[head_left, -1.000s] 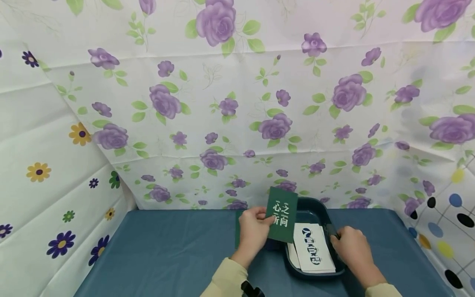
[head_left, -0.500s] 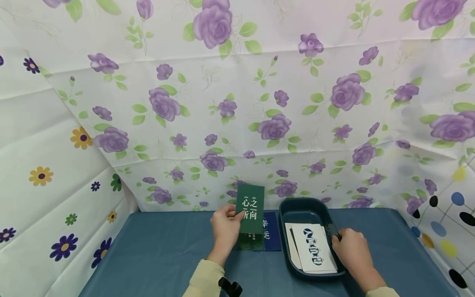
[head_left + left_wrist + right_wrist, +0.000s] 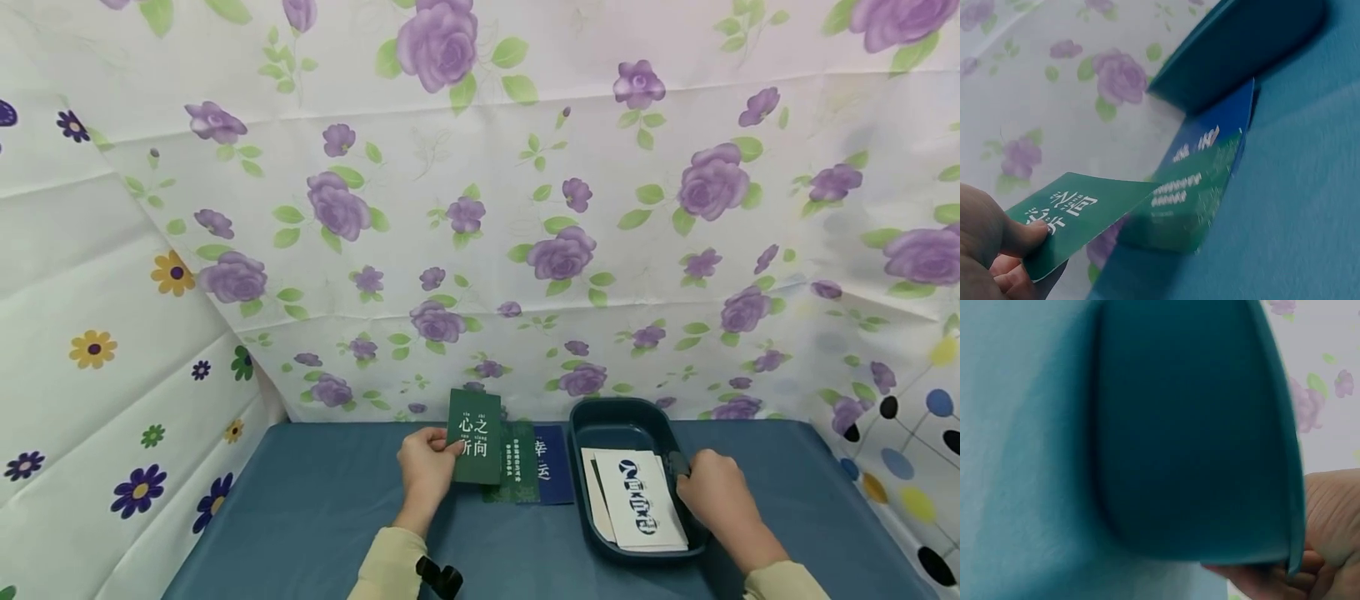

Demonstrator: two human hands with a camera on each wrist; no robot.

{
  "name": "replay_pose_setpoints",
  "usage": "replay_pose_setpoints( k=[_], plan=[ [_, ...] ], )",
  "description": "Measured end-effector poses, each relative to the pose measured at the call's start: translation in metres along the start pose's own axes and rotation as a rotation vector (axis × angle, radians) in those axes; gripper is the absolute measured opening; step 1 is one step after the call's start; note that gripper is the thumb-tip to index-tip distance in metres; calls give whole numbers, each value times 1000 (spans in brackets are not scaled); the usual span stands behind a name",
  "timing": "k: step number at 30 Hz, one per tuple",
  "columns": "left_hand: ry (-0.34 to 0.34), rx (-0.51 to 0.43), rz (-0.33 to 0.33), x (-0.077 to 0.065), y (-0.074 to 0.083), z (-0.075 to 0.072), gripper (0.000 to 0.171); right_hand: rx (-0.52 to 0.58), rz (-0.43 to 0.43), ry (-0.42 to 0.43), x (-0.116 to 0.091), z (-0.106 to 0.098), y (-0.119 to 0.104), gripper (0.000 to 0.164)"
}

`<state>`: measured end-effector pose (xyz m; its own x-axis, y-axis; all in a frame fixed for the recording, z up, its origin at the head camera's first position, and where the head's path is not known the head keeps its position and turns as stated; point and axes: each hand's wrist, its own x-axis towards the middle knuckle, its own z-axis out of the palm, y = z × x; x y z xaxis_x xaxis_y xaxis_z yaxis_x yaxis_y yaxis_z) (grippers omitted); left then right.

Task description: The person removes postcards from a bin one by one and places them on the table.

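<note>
My left hand [image 3: 426, 468] pinches a dark green card [image 3: 476, 423] with white characters between thumb and fingers, its face toward me. In the left wrist view the card tilts up, with its far edge above a second green card [image 3: 1188, 206]. That second card [image 3: 519, 471] lies on the table and partly overlaps a dark blue card [image 3: 555, 467] to its right. On the right, my right hand [image 3: 726, 500] grips the side handle of a dark teal tray [image 3: 618, 433]. Several white cards [image 3: 641, 504] lie in the tray, the top one bearing blue lettering.
A blue-green cloth covers the table [image 3: 300, 500]. Behind it hangs a white flowered curtain [image 3: 480, 250], touching the table's back edge. A daisy-print sheet [image 3: 112, 400] stands at the left, a dotted one [image 3: 892, 500] at the right. The tray's wall [image 3: 1191, 437] fills the right wrist view.
My left hand has carried the green card leftward from over the tray, past the laid cards, and slightly lower. The green and blue cards on the table now show more. The right hand keeps its grip.
</note>
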<state>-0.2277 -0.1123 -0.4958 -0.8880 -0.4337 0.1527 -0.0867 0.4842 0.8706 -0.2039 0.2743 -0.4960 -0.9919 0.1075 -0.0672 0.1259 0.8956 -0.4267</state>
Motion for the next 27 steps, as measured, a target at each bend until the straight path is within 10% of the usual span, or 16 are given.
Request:
replay_pose_setpoints(
  k=[27],
  plan=[
    [-94,82,-87,-8,-24,26,28,7,108,-81,4,-9,-4,27]
  ],
)
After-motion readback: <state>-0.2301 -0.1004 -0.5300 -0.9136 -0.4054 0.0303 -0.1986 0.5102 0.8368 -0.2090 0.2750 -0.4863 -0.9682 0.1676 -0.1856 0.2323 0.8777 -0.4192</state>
